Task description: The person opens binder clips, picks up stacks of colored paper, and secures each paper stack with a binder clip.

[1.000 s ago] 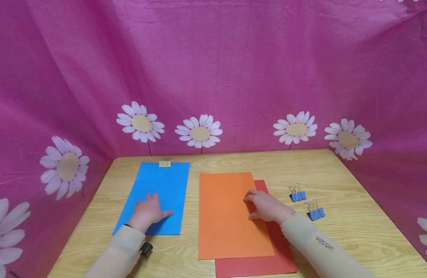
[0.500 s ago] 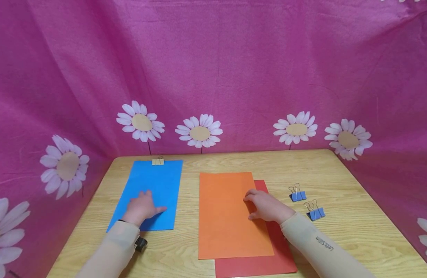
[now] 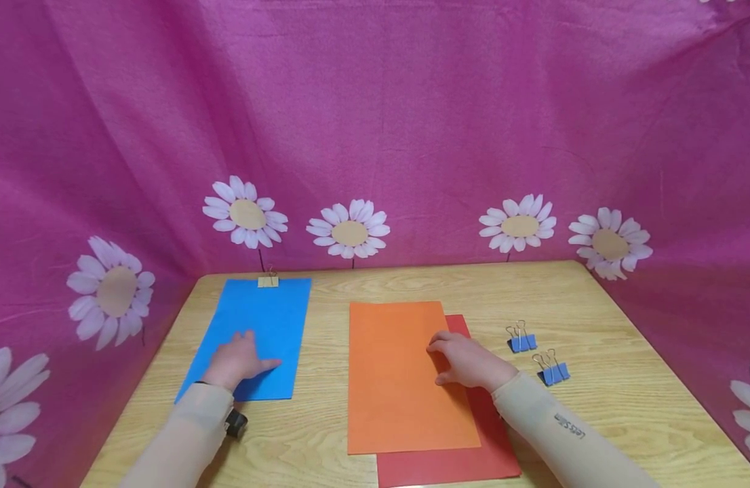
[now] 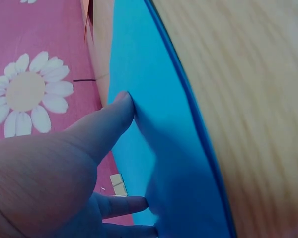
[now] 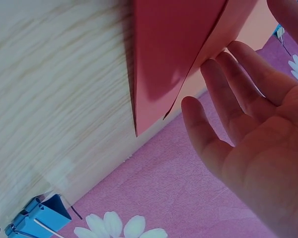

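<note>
At the left of the table, my left hand [image 3: 236, 360] rests its spread fingertips on a blue paper stack [image 3: 271, 312]. In the left wrist view the thumb and fingers press lightly on the blue paper [image 4: 144, 64], whose edge looks several sheets thick. A yellow binder clip [image 3: 268, 282] grips the stack's far edge. My right hand [image 3: 472, 362] touches the orange paper [image 3: 399, 379] near its right edge with gently bent fingers, pinching nothing. Under the orange paper lies red paper [image 3: 448, 468], sticking out to the right and toward the near side.
Two blue binder clips, a farther one [image 3: 523, 343] and a nearer one [image 3: 555, 373], lie on the wooden table [image 3: 631, 420] right of the red paper. A pink cloth [image 3: 381, 135] with daisies hangs behind and along the sides of the table.
My left hand has slid the blue stack, with its yellow clip, leftward and slightly away across the table. My right hand and the orange and red papers stay in place.
</note>
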Demonstrator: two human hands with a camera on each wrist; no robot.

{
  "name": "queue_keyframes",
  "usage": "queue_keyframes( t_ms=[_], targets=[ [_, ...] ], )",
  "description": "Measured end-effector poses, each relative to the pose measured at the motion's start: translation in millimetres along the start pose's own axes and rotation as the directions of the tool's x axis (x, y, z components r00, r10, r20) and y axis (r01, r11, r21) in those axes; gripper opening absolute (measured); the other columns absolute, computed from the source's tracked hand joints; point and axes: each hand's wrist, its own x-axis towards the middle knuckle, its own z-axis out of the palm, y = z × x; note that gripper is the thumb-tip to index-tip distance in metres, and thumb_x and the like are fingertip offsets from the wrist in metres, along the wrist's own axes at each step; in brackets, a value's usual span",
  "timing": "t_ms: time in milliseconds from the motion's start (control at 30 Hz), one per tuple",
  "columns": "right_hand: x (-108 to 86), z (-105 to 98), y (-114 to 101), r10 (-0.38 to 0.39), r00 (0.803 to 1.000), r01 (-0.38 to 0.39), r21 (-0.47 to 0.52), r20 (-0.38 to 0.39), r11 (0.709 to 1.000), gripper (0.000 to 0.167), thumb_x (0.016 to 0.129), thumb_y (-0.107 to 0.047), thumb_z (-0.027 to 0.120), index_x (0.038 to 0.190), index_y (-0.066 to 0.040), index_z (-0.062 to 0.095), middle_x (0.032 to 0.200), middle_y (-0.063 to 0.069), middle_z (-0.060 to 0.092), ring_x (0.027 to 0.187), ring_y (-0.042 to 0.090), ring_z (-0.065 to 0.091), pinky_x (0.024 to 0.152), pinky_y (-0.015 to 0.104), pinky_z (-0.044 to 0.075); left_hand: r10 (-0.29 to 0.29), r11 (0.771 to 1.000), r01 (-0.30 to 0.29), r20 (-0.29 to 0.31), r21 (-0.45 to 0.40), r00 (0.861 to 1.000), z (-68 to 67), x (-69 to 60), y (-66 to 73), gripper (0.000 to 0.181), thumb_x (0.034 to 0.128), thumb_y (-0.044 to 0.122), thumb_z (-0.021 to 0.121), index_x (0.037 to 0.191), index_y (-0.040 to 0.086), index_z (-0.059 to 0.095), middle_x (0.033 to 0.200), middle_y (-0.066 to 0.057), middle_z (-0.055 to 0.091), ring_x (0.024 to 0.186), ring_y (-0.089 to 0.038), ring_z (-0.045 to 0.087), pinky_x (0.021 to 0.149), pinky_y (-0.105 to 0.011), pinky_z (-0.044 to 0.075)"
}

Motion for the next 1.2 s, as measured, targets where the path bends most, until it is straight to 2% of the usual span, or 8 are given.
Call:
queue_keyframes(
  t_ms=[233,633,1033,1200],
  targets=[
    [0.0,0,1,-0.006,1.000,0.006,-0.014,-0.002,1.000,0.054,0.081,-0.023,0.089,0.124,0.003,0.069,0.127,0.016,0.064,0.119,0.036,0.060,0.105,0.049,0.051,-0.014,1.000,0.014,0.010,-0.007,1.000,0.3,5.2,-7.8,0.103,0.0903,0.050,0.076,0.150,-0.018,0.028,0.151,-0.044,0.034,0.134,-0.065,0.039,0.109,-0.067,0.039],
    [-2.2,-1,2,-0.011,1.000,0.011,-0.009,-0.010,1.000,0.054,0.081,-0.024,0.089,0.124,0.003,0.069,0.128,0.016,0.064,0.120,0.036,0.060,0.106,0.048,0.050,-0.019,1.000,0.020,0.035,-0.021,0.999,-3.7,8.7,-10.4,0.107,0.0898,0.051,0.076,0.152,-0.018,0.024,0.155,-0.044,0.028,0.139,-0.064,0.033,0.112,-0.067,0.037],
    [-3.5,0,2,-0.022,1.000,0.022,0.018,-0.017,1.000,0.053,0.082,-0.021,0.088,0.123,0.005,0.068,0.128,0.018,0.063,0.120,0.037,0.060,0.108,0.049,0.048,-0.015,1.000,0.015,0.017,-0.019,1.000,-5.2,6.6,-14.5,0.107,0.0885,0.053,0.077,0.150,-0.019,0.027,0.150,-0.044,0.033,0.135,-0.063,0.039,0.108,-0.066,0.041],
    [-3.7,0,1,0.001,1.000,-0.001,0.029,-0.010,1.000,0.053,0.082,-0.020,0.088,0.124,0.004,0.068,0.130,0.017,0.062,0.122,0.037,0.059,0.108,0.049,0.048,-0.020,1.000,0.021,0.018,-0.017,1.000,-6.4,5.5,-16.6,0.106,0.0896,0.052,0.076,0.150,-0.019,0.026,0.151,-0.045,0.032,0.135,-0.064,0.039,0.108,-0.067,0.040]
  ],
)
